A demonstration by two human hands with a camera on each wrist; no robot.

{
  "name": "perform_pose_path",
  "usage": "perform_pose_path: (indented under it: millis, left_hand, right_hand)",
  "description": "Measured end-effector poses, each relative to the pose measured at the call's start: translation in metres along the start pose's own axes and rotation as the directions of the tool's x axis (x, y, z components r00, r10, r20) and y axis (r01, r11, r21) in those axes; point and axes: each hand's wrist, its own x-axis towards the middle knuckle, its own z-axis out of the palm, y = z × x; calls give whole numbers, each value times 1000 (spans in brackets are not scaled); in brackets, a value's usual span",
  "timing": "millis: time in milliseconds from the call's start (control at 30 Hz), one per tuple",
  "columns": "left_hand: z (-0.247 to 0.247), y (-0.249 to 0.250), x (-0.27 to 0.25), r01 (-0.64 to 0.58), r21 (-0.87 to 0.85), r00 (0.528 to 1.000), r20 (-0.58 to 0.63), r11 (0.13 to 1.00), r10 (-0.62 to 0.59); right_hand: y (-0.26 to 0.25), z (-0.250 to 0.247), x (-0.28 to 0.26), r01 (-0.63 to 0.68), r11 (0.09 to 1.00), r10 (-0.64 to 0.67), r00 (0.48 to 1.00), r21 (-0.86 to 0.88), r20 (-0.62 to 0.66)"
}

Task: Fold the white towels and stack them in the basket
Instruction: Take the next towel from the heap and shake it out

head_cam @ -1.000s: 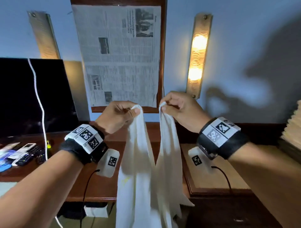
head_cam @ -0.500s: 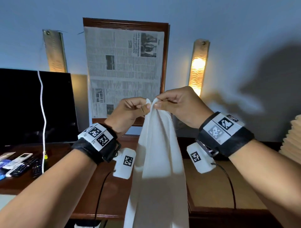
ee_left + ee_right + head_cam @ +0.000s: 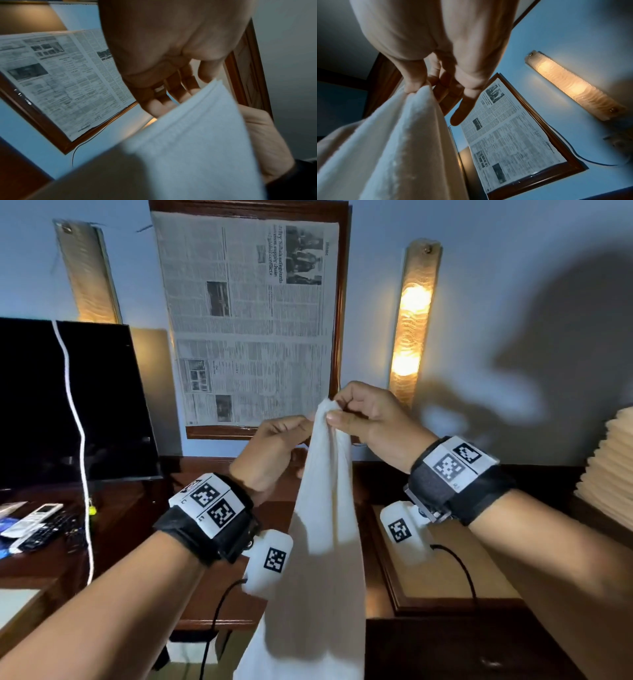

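Note:
A white towel hangs doubled lengthwise in front of me, chest high. My right hand pinches its gathered top corners between thumb and forefinger. The right wrist view shows that pinch on the towel. My left hand sits just below and to the left. Its loosely bent fingers lie against the towel's left edge, and no grip shows. The towel's lower end runs out of the picture. No basket is in view.
A dark wooden desk runs below the hands, with a black TV, remote controls and a hanging white cord at left. A framed newspaper and a lit wall lamp are behind. A pale pleated stack stands far right.
The two held corners came together. The right hand now holds both, and the left hand has dropped slightly off the top.

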Motion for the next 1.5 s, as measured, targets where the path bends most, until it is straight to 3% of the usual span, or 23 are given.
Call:
perform_pose_path:
  millis: [67,133,233,367,533,633,700,800,867,900,1000,1100,1200,1367,1433,1500]
  left_hand:
    - [1,-4,-10,97,-68,995,-3,993,-98]
    - [-1,-10,-13,125,19,992,18,992,-125]
    - [-5,-13,-13,12,305,995,92,952,-42]
    - [-14,-17,-9,-31,502,995,96,864,-20]
    - [-15,-24,3,-64,524,998,32,849,56]
    - [-20,-31,14,-54,551,998,13,832,57]
    - [-24,-33,19,-25,588,999,-14,809,41]
    - [-31,-37,22,3,627,998,-56,779,40]
    - [-42,-40,22,12,625,991,-109,780,73]
    - [-50,-41,21,20,624,984,-150,782,94]
    - [-76,-44,15,85,620,952,-283,780,121]
    - [-100,-47,7,138,642,911,-381,755,157]
    - [-119,-50,2,195,632,850,-491,750,193]
    - [-118,-60,9,214,588,821,-541,780,182]
    - [-110,-65,13,209,591,834,-524,779,173]
    - [-101,-72,19,202,614,872,-468,763,146]
  right_hand:
    - [9,5,-2,-35,999,35,999,-4,1]
    - [15,9,-3,-45,998,47,998,-46,34]
    - [24,14,-4,-55,990,63,996,-128,65]
    - [32,18,-5,-102,987,110,992,-123,63]
    - [53,29,-9,-173,982,176,984,68,-38]
    - [84,45,-30,-325,827,361,932,458,9]
    - [108,56,-44,-364,790,396,917,493,42]
    - [147,77,-63,-374,892,373,926,253,54]
    - [178,87,-80,-342,938,344,938,-46,35]
    - [195,89,-89,-351,918,361,932,-187,23]
    - [244,83,-115,-473,773,528,849,-423,16]
    - [282,72,-147,-551,582,718,693,-598,60]
    - [311,57,-181,-522,406,841,535,-750,82]
    - [334,29,-210,-538,158,905,413,-828,-96]
    - [332,25,-206,-523,136,883,450,-842,-137]
    - [319,32,-190,-526,274,796,594,-805,-117]
